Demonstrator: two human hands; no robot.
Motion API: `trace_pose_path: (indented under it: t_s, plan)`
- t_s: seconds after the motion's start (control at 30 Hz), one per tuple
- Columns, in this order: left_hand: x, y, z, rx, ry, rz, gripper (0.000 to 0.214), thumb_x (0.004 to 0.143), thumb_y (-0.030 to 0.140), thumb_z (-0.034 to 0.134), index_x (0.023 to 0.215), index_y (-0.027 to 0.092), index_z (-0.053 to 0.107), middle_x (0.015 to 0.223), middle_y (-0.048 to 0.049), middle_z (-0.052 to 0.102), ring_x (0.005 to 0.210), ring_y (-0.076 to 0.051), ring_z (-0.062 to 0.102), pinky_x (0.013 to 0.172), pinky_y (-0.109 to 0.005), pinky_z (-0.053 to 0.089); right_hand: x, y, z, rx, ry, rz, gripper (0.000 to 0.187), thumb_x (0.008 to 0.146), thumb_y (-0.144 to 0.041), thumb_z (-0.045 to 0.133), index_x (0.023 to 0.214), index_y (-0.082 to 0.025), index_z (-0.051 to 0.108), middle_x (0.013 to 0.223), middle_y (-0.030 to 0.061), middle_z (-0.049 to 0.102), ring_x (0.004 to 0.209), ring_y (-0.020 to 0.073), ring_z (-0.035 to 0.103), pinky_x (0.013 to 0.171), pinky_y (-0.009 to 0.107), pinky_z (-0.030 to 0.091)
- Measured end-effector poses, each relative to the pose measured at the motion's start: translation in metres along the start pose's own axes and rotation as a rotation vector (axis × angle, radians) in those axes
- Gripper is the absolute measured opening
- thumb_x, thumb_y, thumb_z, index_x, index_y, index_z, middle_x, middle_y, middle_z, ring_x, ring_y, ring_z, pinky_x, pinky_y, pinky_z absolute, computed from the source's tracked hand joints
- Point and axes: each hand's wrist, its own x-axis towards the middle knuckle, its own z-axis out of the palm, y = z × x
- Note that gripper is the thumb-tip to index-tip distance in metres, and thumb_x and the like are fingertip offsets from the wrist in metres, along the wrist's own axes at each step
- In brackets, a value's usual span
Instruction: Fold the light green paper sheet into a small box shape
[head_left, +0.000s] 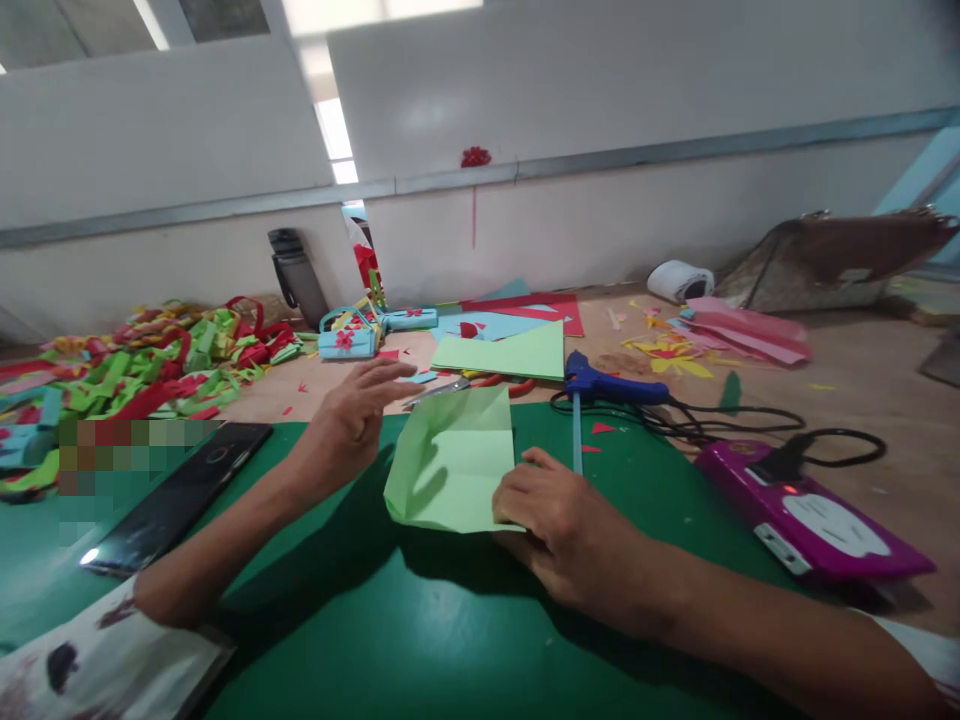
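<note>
Near the middle of the green mat [375, 625], smooth and matte, a light-green paper sheet [454, 460]: thin, roughly rectangular, creased across, left flap curling up off the mat. Long axis running near to far, far edge pointing at the mat's far border. Pinned at its near right corner by the right hand [559, 530], fingers drawn together and pressing the paper down, thumb laid on top. Above the mat's far edge, the left hand [356, 410] raised, fingers loosely spread, holding nothing. On the mat's left part, a glossy black phone [176, 495], lying flat. Off the mat's right edge, a shiny purple power strip [810, 515]; at its far right, a blue glue gun [611, 385] with a black cable. Just beyond the mat's far edge, scissors [450, 388] and a flat green sheet [510, 355] — further still, a blue paper basket [346, 338] and a tangled heap of paper strips [150, 365].
</note>
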Motion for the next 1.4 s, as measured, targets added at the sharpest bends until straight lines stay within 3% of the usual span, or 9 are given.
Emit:
trace_pose_path:
  t_s: [0.1, 0.23, 0.37, 0.43, 0.53, 0.87, 1.03, 1.1, 1.4]
  plan:
    - [-0.005, 0.026, -0.015, -0.055, -0.008, -0.097, 0.030, 0.090, 0.021, 0.039, 0.111, 0.016, 0.058, 0.115, -0.0073, 0.062, 0.111, -0.020, 0.053, 0.098, -0.035, 0.040, 0.000, -0.001, -0.001, -0.013, -0.028, 0.041, 0.014, 0.078, -0.014, 0.050, 0.064, -0.015, 0.051, 0.066, 0.0007, 0.055, 0.065, 0.0121, 0.046, 0.078, 0.032, 0.031]
    - [-0.015, 0.053, -0.018, -0.053, -0.322, -0.103, 0.037, 0.079, 0.041, 0.061, 0.109, 0.021, 0.059, 0.102, -0.0030, 0.067, 0.096, -0.021, 0.060, 0.105, -0.042, 0.029, 0.000, -0.003, -0.003, 0.048, -0.035, 0.144, 0.017, 0.080, -0.013, 0.047, 0.063, -0.016, 0.049, 0.064, -0.0017, 0.053, 0.062, 0.0108, 0.046, 0.084, 0.035, 0.029]
    - [-0.018, 0.054, -0.010, 0.028, -0.499, -0.127, 0.009, 0.081, 0.025, 0.058, 0.083, 0.021, 0.066, 0.080, 0.0005, 0.068, 0.081, -0.017, 0.062, 0.105, -0.047, 0.023, 0.003, -0.007, -0.010, 0.129, -0.065, 0.253, 0.012, 0.080, -0.015, 0.051, 0.068, -0.016, 0.052, 0.066, -0.0028, 0.057, 0.063, 0.0105, 0.048, 0.091, 0.039, 0.027]
    - [-0.017, 0.051, -0.006, 0.050, -0.536, -0.140, 0.016, 0.083, 0.019, 0.053, 0.072, 0.020, 0.065, 0.073, 0.0020, 0.066, 0.074, -0.015, 0.062, 0.105, -0.048, 0.022, 0.005, -0.010, -0.013, 0.211, -0.082, 0.304, 0.004, 0.077, -0.014, 0.056, 0.080, -0.017, 0.057, 0.070, -0.0020, 0.061, 0.068, 0.0122, 0.051, 0.089, 0.037, 0.029]
    - [-0.017, 0.049, -0.003, 0.068, -0.575, -0.145, 0.019, 0.084, 0.017, 0.051, 0.073, 0.020, 0.065, 0.070, 0.0022, 0.066, 0.068, -0.014, 0.061, 0.106, -0.052, 0.017, 0.007, -0.011, -0.014, 0.332, -0.073, 0.351, 0.029, 0.075, -0.013, 0.059, 0.104, -0.018, 0.058, 0.078, -0.0004, 0.066, 0.080, 0.0156, 0.055, 0.082, 0.032, 0.035]
    - [-0.020, 0.035, 0.008, 0.176, -0.466, -0.074, 0.029, 0.083, 0.016, 0.053, 0.111, 0.019, 0.058, 0.083, -0.0038, 0.070, 0.076, -0.019, 0.064, 0.100, -0.053, 0.027, 0.009, -0.009, -0.009, 0.418, -0.005, 0.471, 0.035, 0.079, -0.020, 0.052, 0.114, -0.018, 0.056, 0.061, -0.0044, 0.056, 0.054, 0.0091, 0.048, 0.056, 0.021, 0.034]
    - [-0.028, 0.048, 0.011, 0.316, -0.184, 0.186, 0.023, 0.084, 0.014, 0.052, 0.107, 0.014, 0.057, 0.101, -0.0108, 0.065, 0.097, -0.026, 0.055, 0.084, -0.045, 0.042, 0.010, -0.009, -0.009, 0.305, -0.018, 0.472, 0.047, 0.078, -0.019, 0.053, 0.125, -0.017, 0.049, 0.068, -0.0011, 0.060, 0.059, 0.0116, 0.050, 0.058, 0.023, 0.035]
    - [-0.035, 0.060, 0.015, 0.324, -0.061, 0.272, 0.015, 0.084, 0.013, 0.053, 0.097, 0.013, 0.059, 0.095, -0.0093, 0.066, 0.089, -0.024, 0.057, 0.077, -0.040, 0.045, 0.009, -0.008, -0.007, 0.261, -0.029, 0.463, 0.050, 0.078, -0.019, 0.053, 0.128, -0.016, 0.046, 0.073, 0.0017, 0.062, 0.063, 0.0136, 0.052, 0.061, 0.025, 0.037]
    - [-0.063, 0.082, 0.045, 0.267, -0.227, 0.262, 0.029, 0.093, 0.034, 0.041, 0.090, 0.012, 0.060, 0.088, -0.0097, 0.067, 0.082, -0.023, 0.061, 0.070, -0.038, 0.052, 0.006, -0.003, -0.002, 0.135, -0.062, 0.423, 0.055, 0.076, -0.018, 0.054, 0.130, -0.018, 0.044, 0.088, 0.0078, 0.066, 0.077, 0.0209, 0.057, 0.075, 0.034, 0.040]
